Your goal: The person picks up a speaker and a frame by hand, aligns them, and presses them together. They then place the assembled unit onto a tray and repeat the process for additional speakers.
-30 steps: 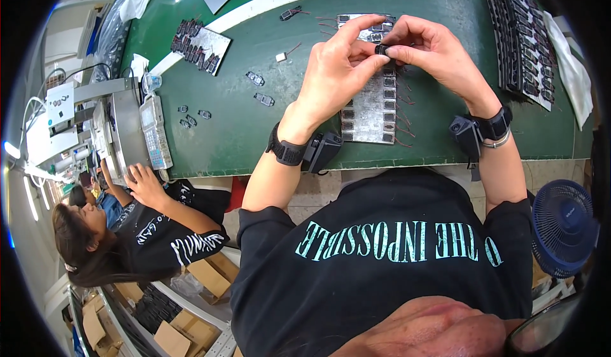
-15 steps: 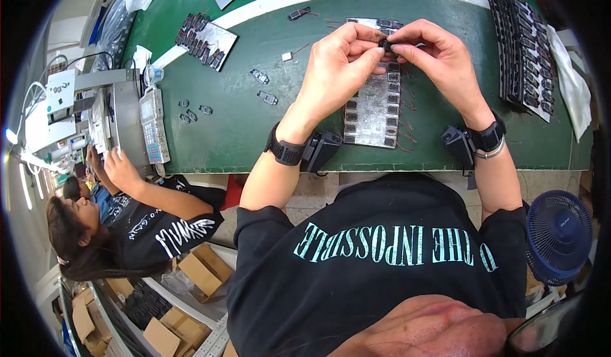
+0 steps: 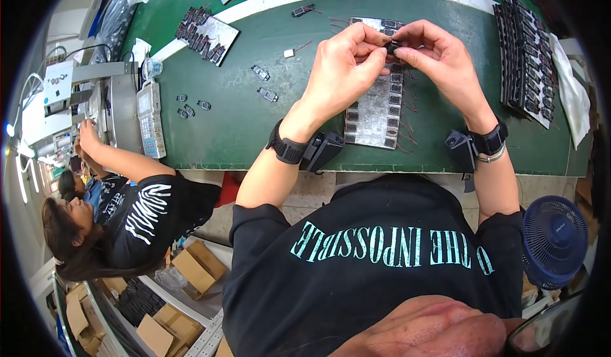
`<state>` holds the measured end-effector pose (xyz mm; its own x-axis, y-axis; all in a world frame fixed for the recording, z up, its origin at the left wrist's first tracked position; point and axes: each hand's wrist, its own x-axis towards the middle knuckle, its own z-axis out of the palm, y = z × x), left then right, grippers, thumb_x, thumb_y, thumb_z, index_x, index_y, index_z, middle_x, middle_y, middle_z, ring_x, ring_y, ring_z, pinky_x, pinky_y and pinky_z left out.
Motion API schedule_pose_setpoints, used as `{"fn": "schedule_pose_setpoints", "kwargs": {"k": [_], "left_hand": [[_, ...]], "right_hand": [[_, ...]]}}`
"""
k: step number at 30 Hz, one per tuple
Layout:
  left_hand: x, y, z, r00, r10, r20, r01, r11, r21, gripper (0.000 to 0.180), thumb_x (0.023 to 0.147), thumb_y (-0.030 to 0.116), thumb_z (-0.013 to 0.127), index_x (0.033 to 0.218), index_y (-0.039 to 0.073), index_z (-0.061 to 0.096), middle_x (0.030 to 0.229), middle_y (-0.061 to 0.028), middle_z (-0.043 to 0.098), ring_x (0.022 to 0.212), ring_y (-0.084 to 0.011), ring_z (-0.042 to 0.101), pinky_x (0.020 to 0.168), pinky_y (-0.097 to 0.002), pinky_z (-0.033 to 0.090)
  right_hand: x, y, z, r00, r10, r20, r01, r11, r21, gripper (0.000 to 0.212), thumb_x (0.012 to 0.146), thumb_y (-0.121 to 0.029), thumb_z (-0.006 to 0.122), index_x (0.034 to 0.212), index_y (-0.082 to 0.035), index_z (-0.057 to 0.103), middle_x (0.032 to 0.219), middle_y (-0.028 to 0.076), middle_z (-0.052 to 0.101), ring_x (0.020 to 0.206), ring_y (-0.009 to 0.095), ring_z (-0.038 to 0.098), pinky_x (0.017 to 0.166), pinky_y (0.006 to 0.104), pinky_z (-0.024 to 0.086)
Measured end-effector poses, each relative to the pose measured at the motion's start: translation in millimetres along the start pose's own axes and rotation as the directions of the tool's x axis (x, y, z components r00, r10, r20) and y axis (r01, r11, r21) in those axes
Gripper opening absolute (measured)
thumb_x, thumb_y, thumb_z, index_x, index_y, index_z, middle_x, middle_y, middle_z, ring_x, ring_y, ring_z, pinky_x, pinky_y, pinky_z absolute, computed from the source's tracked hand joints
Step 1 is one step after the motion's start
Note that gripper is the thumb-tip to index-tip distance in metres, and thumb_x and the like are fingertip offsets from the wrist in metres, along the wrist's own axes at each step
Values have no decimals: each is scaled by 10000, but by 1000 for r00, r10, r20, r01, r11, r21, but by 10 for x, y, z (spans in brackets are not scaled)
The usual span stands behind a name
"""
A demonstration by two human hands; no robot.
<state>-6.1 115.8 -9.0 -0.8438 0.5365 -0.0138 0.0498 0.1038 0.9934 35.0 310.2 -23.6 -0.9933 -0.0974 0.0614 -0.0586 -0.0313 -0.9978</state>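
Observation:
Over the far end of a silver plate [image 3: 372, 116], my left hand [image 3: 342, 69] and my right hand [image 3: 440, 56] meet fingertip to fingertip. Both pinch one small black part [image 3: 391, 48], mostly covered by the fingers; its exact kind does not show. Small black rectangular modules with thin dark red wires line both long edges of the plate. Left of my hands lie a small white block with a wire [image 3: 289, 53], a black wired module [image 3: 303, 11] and two loose grey-black pieces, one of them a flat module [image 3: 267, 94].
A second plate loaded with wired modules [image 3: 207, 35] lies at the far left; several small pieces sit below it. Stacked loaded plates [image 3: 525, 64] stand at the right beside white cloth [image 3: 571, 90]. At left, a co-worker [image 3: 137, 210] works at a machine. A blue fan [image 3: 555, 242] is at lower right.
My hands stay together with slight finger movement around the black part. The co-worker's arm has shifted left toward the machine, and the whole view has shifted slightly.

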Motion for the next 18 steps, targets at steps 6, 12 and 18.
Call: {"fn": "schedule_pose_setpoints", "kwargs": {"k": [6,12,18], "left_hand": [[-15,42,1,999,-31,23,30,999,42,142,949,28,571,1056,-65,585,961,-122,697,899,-157,697,767,-277,610],[2,-10,-1,999,-42,31,42,999,-23,143,963,41,561,1052,-68,585,949,-126,696,897,-169,700,764,-283,612],[9,0,-31,999,-48,24,49,999,-16,142,971,43,554,1055,-69,579,941,-143,693,893,-190,706,758,-290,615]], "right_hand": [[-11,-9,-35,999,-3,37,6,998,-62,150,914,-49,643,1050,13,643,939,17,671,891,75,639,806,221,531],[-30,-12,-24,999,-33,37,35,997,-63,119,919,-56,642,1015,13,657,912,9,670,858,62,623,782,215,519],[-25,-18,-2,999,-50,20,52,990,-133,125,920,-60,643,1015,19,661,906,16,674,856,67,627,777,226,525]]}}
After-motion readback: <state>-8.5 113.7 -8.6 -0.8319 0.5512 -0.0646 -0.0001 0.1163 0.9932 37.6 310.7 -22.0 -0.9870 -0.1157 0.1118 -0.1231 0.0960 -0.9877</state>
